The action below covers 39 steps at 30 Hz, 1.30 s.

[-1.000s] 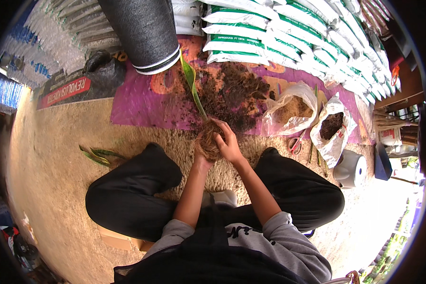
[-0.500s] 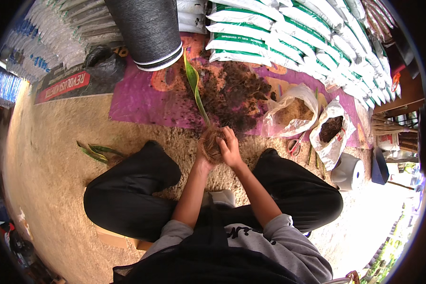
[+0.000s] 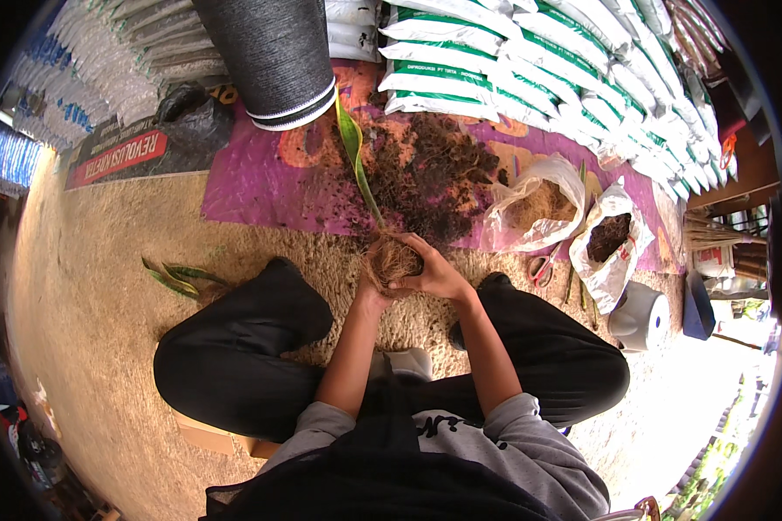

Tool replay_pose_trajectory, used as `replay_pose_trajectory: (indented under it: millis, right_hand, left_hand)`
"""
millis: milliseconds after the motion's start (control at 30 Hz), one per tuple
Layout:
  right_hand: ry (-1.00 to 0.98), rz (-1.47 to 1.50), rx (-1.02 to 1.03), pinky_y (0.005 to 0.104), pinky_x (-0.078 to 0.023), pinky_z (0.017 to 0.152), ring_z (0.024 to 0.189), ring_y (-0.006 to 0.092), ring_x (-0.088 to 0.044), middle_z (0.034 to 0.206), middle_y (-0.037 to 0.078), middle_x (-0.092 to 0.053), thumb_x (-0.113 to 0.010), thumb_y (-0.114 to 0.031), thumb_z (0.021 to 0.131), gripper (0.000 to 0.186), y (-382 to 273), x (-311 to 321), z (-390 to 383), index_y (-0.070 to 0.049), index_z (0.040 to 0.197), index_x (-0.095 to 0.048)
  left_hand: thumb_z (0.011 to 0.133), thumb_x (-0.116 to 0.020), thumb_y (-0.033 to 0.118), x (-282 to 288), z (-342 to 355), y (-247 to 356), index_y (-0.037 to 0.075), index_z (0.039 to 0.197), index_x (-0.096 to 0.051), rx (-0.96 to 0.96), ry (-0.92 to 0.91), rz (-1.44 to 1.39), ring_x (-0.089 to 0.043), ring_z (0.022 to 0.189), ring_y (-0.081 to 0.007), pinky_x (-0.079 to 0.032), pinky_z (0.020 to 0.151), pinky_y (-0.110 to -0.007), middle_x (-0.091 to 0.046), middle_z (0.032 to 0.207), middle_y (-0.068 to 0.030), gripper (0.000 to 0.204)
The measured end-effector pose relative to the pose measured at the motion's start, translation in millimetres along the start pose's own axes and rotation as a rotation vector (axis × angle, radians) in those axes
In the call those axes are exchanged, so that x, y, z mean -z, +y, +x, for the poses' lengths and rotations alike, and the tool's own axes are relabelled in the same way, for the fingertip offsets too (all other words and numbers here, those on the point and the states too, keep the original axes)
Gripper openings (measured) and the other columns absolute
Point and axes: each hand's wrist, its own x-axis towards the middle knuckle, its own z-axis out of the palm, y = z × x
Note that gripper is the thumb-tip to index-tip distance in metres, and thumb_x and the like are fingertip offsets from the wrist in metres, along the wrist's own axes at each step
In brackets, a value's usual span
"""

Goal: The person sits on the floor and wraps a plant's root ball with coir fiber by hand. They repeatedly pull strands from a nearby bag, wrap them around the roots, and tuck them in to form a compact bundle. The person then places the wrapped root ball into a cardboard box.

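Note:
Between my crossed legs, my left hand cups the fibrous brown root ball from the left, its fingers mostly behind it. My right hand wraps round the ball from the right, thumb across its lower part. A long variegated green-and-yellow leaf rises from the roots toward a tall black pot. Loose dark soil covers much of the purple mat beyond my hands.
Right are two open bags, pale fibre and dark material, red-handled scissors, a grey container. Loose leaves lie left on the floor. Stacked white-and-green sacks line the back.
My right hand has moved right and round the root ball, its thumb now lower, showing more of the roots. My left hand stays about in place.

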Motion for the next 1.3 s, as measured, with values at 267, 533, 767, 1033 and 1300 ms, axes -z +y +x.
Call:
replay_pose_trajectory:
  millis: [267,533,767,1033,1300]
  right_hand:
    - [0.039,0.024,-0.002,0.0333,-0.037,0.095,0.111,0.0226,-0.048,0.119,0.012,-0.049,-0.079,-0.015,0.063,0.071,6.5,-5.9,-1.6,-0.001,0.123,-0.045]
    - [0.462,0.086,-0.217,0.0396,-0.04,0.092,0.107,0.0371,-0.05,0.112,0.022,-0.053,-0.047,-0.022,0.09,0.037,2.5,-41.0,7.0,0.003,0.116,-0.051]
    - [0.542,-0.108,-0.049,0.04,-0.04,0.09,0.103,0.0393,-0.051,0.11,0.024,-0.053,-0.038,-0.015,0.091,0.033,8.8,-57.0,5.4,0.005,0.113,-0.052]
    - [0.489,0.41,-0.23,0.0322,-0.037,0.094,0.107,0.0195,-0.05,0.114,0.013,-0.054,-0.045,-0.02,0.091,0.037,17.1,-35.2,1.7,0.0,0.123,-0.047]
    - [0.577,0.138,-0.19,0.0349,-0.04,0.088,0.1,0.0301,-0.055,0.104,0.018,-0.057,-0.057,-0.019,0.082,0.033,14.4,-41.5,2.6,0.004,0.106,-0.056]
  left_hand:
    - [0.088,-0.046,0.039,12.5,4.1,0.3,0.01,0.113,-0.053,-0.106,0.033,0.065,-0.058,0.098,-0.0242,-0.053,0.08,-0.038,-0.057,0.108,-0.0085,0.039]
    - [0.094,-0.038,0.031,12.7,8.9,-3.2,0.01,0.116,-0.052,-0.149,0.026,0.009,-0.056,0.099,-0.0218,-0.05,0.084,-0.036,-0.056,0.111,-0.0086,0.034]
    - [0.094,-0.037,0.028,24.3,11.7,-6.3,0.01,0.117,-0.051,-0.144,-0.072,-0.208,-0.054,0.101,-0.0211,-0.046,0.088,-0.036,-0.055,0.11,-0.0078,0.033]
    - [0.092,-0.042,0.032,21.0,19.6,-3.5,0.011,0.104,-0.057,-0.135,0.193,0.169,-0.057,0.09,-0.0187,-0.048,0.081,-0.034,-0.059,0.096,-0.0046,0.028]
    - [0.09,-0.033,0.052,-21.9,0.6,-11.3,0.01,0.121,-0.048,-0.348,0.447,0.471,-0.052,0.106,-0.0194,-0.042,0.091,-0.036,-0.053,0.116,-0.0054,0.054]
